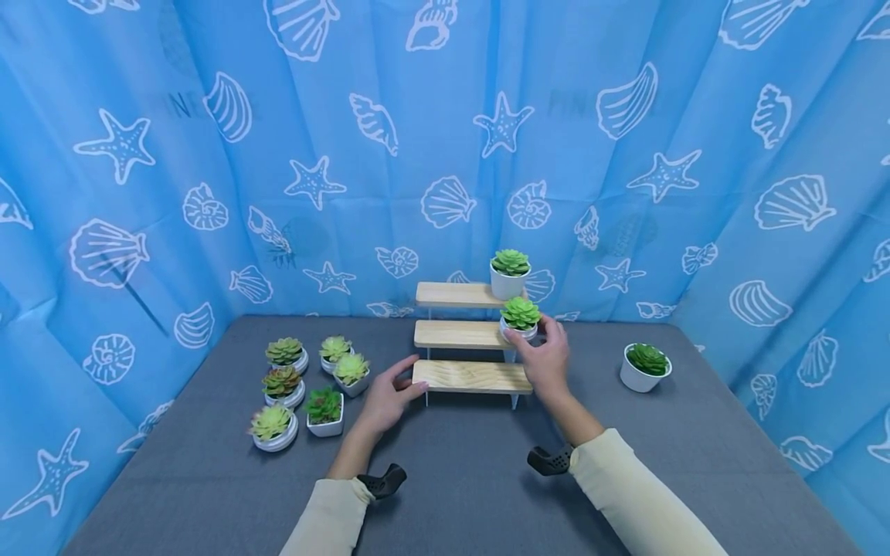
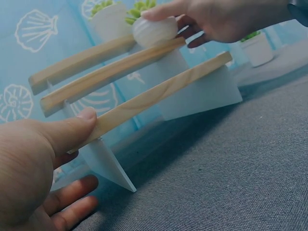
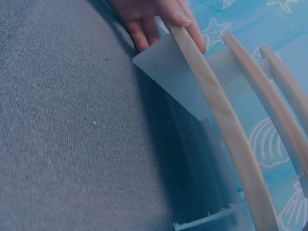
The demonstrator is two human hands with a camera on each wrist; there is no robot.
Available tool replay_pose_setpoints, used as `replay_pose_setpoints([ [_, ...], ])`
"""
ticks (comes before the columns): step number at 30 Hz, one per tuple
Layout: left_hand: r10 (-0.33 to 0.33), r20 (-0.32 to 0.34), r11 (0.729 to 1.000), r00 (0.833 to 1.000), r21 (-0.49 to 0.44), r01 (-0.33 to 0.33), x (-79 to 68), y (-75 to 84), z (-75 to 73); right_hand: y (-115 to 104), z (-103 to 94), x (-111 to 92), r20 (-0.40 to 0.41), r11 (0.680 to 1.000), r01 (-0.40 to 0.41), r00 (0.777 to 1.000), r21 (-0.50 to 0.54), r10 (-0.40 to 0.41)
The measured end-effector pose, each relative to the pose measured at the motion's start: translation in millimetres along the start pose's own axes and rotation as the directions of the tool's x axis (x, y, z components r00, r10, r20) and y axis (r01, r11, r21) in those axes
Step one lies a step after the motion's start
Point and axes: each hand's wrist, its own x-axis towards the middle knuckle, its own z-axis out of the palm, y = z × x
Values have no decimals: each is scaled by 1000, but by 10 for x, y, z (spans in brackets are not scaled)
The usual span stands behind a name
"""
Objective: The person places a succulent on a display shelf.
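Observation:
A three-tier wooden display stand [image 1: 473, 376] with pale side supports stands near the back of the table. My left hand [image 1: 385, 401] pinches the left end of its lowest board, the thumb [image 2: 86, 115] on top. At the right end of the middle board, my right hand [image 1: 548, 363] holds a bright green potted succulent [image 1: 520, 313] by its round white pot [image 2: 155, 32]. The pot is at the board, but whether it rests fully on it I cannot tell. On the top board's right end sits another succulent in a white pot [image 1: 509, 284].
Several small potted succulents [image 1: 281, 384] are grouped on the table's left side. A dark green one in a white pot [image 1: 643, 377] stands alone at the right. Behind the grey-covered table [image 1: 459, 479] hangs a blue curtain [image 1: 431, 123] with shell and starfish prints.

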Motion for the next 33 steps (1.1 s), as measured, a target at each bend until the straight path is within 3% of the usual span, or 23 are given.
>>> replay_pose_setpoints([
  [33,9,-4,1000,1000,-10,-9,11,-17,3,-10,53,-54,-8,1000,-13,1000,-6,13],
])
